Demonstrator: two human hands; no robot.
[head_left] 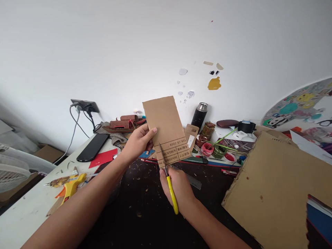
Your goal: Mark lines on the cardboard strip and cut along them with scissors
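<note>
Above the dark tabletop's [140,214] middle, the left hand [140,140] pinches the printed cardboard piece [164,121] by its side, presumably steadying it, while the right hand [178,188] grips the yellow-handled scissors [171,195], blades at its lower edge, likely angled for a lengthwise cut.

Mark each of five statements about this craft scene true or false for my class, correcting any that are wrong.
1. The left hand grips the brown cardboard piece. True.
2. The right hand holds a paintbrush against the cardboard piece. False: it holds scissors, with the blades at the printed end.
3. The yellow glue gun lies on the white tabletop. True.
4. The visible scissor handle is blue. False: it is yellow.
5. The black thermos stands near the wall. True.
</note>
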